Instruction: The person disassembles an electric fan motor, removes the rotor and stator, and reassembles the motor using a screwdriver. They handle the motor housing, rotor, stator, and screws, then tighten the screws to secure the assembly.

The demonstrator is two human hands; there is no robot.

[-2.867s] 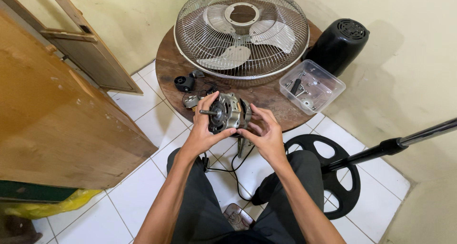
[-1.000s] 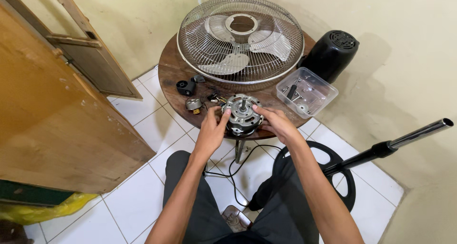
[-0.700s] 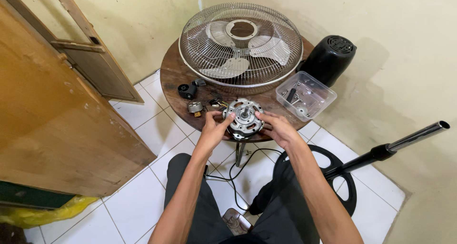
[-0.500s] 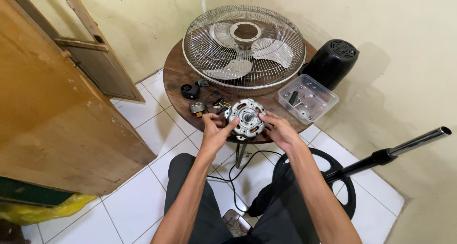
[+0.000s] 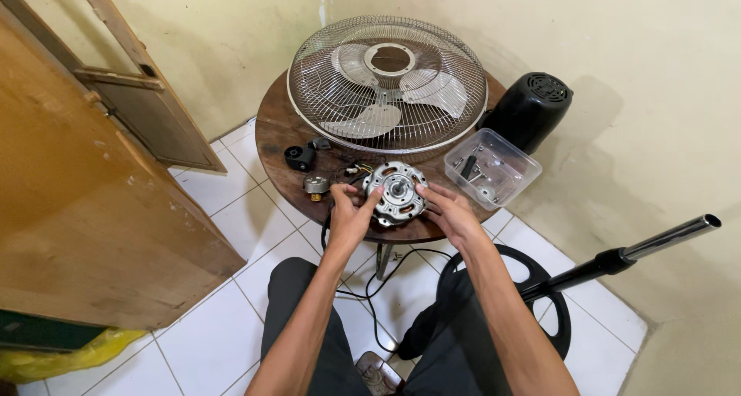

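Note:
A round silver fan motor rests near the front edge of a small round wooden table, its shaft end facing up. My left hand touches its left side with fingers spread. My right hand lies against its right side, fingers reaching toward the casing. Black wires run from the motor down over the table edge. Neither hand lifts the motor off the table.
A wire fan guard with blades covers the back of the table. A clear plastic box of small parts, a black motor cover, small black and metal parts, and a fan stand with pole lie around. A wooden door stands left.
The motor has gone from being held above my lap to resting on the table. My hands have loosened and now sit at its two sides.

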